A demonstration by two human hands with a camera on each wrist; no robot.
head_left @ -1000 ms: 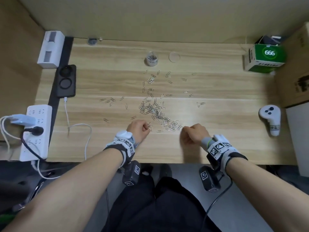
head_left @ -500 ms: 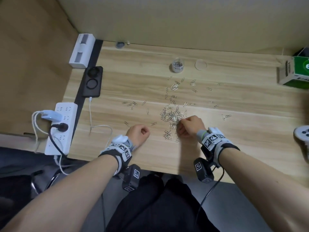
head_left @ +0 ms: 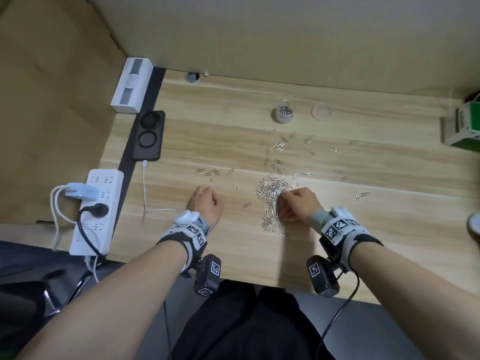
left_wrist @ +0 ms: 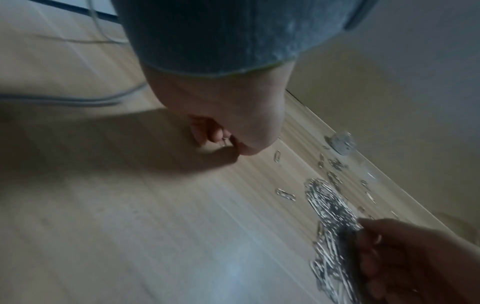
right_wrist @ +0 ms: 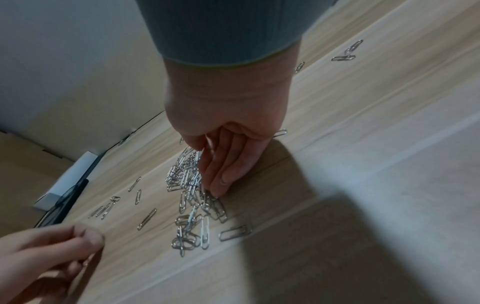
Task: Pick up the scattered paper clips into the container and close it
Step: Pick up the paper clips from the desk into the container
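Silver paper clips lie scattered on the wooden desk [head_left: 233,120], with a dense pile [head_left: 270,193] near the front. My right hand [head_left: 296,203] is at the pile's right side, its fairly straight fingers [right_wrist: 223,174] touching the clips [right_wrist: 187,176] with tips on the desk. My left hand [head_left: 205,203] sits left of the pile, fingers curled; a bit of metal [left_wrist: 223,142] glints between thumb and fingers. A small clear round container [head_left: 285,115] with some clips inside stands at the back, its clear lid [head_left: 321,112] lying flat beside it.
A white power strip [head_left: 96,211] with plugs, a black device [head_left: 148,135] and a white box [head_left: 132,85] line the left edge. A white cable [head_left: 145,193] runs onto the desk near my left hand. A green box [head_left: 465,126] stands at the far right.
My right hand has moved left into the pile and the clips there are bunched tighter. My left hand has drawn back to the left, away from the pile, still curled.
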